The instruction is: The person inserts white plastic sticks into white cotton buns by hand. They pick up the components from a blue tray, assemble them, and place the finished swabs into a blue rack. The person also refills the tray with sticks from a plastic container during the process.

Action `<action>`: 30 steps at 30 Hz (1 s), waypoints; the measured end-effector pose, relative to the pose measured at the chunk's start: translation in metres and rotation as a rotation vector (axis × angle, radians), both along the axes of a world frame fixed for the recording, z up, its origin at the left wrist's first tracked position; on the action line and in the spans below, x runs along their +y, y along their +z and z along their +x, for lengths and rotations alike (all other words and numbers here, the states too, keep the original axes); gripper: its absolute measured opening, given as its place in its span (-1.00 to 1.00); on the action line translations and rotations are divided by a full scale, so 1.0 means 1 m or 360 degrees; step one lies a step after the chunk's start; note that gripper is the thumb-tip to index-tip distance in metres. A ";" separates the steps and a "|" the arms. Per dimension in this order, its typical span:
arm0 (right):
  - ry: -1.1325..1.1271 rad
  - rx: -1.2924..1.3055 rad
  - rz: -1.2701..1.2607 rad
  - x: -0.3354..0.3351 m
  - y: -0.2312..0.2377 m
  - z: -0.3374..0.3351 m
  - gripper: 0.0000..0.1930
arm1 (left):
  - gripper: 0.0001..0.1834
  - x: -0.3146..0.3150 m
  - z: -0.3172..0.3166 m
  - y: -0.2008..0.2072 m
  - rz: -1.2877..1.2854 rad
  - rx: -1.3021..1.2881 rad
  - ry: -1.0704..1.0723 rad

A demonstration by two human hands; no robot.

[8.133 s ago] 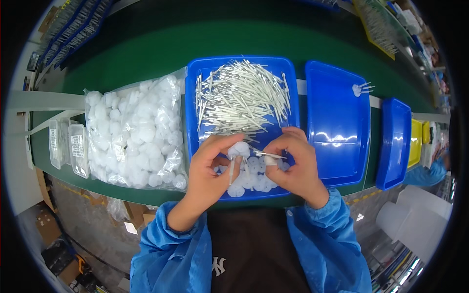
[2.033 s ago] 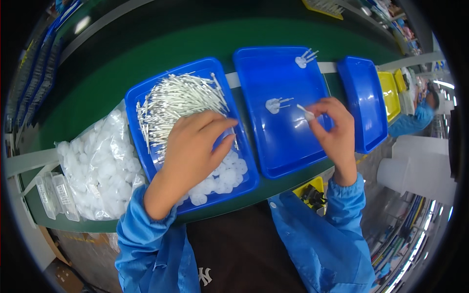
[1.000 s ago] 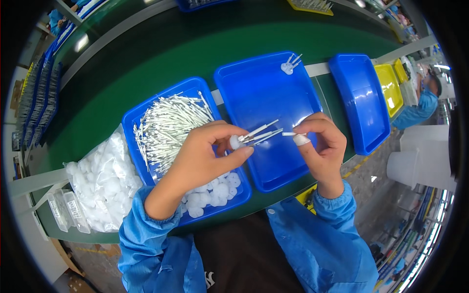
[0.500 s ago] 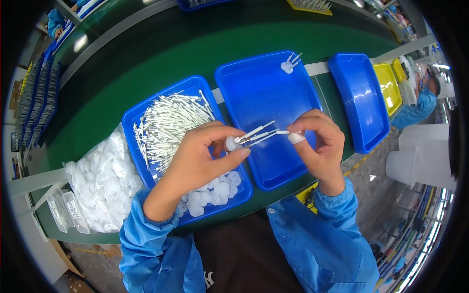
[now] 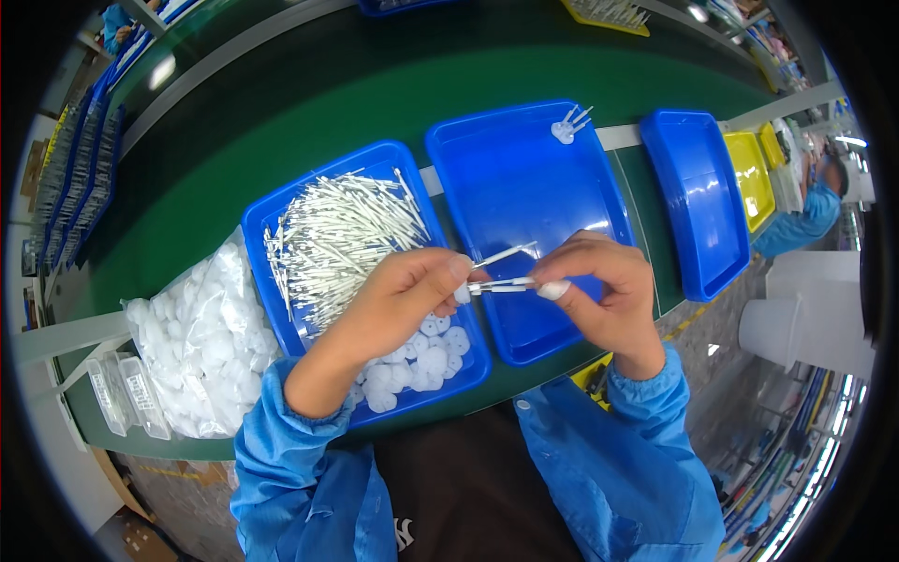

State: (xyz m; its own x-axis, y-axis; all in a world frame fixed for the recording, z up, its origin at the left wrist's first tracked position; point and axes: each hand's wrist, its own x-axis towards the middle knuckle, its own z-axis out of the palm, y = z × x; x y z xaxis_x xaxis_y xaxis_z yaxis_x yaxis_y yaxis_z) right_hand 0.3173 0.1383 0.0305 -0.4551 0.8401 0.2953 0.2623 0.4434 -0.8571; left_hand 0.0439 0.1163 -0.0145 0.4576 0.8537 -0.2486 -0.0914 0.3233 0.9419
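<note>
Head view, looking down on a green work surface (image 5: 281, 122). Both forearms in blue sleeves enter from the lower edge.

Left hand (image 5: 398, 300): fingers closed in a pinch around a small white disc piece (image 5: 462, 293) at the thumb and fingertip. Thin white sticks (image 5: 506, 255) project from that piece toward the right, fanned slightly apart.

Right hand (image 5: 599, 286): thumb and forefinger closed on the far end of one white stick (image 5: 510, 285), which spans the gap between the two hands. Whether this stick is already seated in the disc piece cannot be told.

The held assembly sits above the seam between two blue trays, over the near edge of the middle tray (image 5: 524, 187).

Left tray (image 5: 272, 220): upper part filled with a loose pile of white sticks (image 5: 337, 234); lower part holds loose white discs (image 5: 421, 361), partly hidden under the left hand.

Middle tray: mostly bare; one finished white piece with sticks (image 5: 569, 124) lies at its far right corner.

Third blue tray (image 5: 698, 206) to the right, apart from the middle one. Beyond it, a yellow tray (image 5: 749, 178).

Left of the trays: a clear plastic bag of white discs (image 5: 201, 342), touching the left tray's edge. Small clear packets (image 5: 131, 403) lie just beside the bag.

Another person in blue (image 5: 815, 201) is at the right rim, well apart.
</note>
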 end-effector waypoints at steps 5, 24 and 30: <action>-0.0095 -0.0428 0.0253 -0.004 0.006 -0.015 -0.75 | -0.61 -0.003 0.012 0.009 0.0129 -0.0067 0.0202; -0.0369 -0.0554 0.0564 -0.012 -0.009 -0.030 -0.81 | -0.48 -0.010 0.014 0.018 0.0917 0.0658 0.0187; -0.0254 -0.0608 0.0641 -0.011 0.014 -0.035 -0.64 | -0.47 -0.005 0.020 0.003 0.0592 0.0654 0.0156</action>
State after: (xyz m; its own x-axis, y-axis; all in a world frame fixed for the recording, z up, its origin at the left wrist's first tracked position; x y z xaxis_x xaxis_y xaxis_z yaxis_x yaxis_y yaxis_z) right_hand 0.2828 0.1269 0.0442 -0.4690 0.7623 0.4459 0.6105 0.6447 -0.4600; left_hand 0.0642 0.1117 -0.0111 0.3010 0.9515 -0.0642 0.2945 -0.0287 0.9552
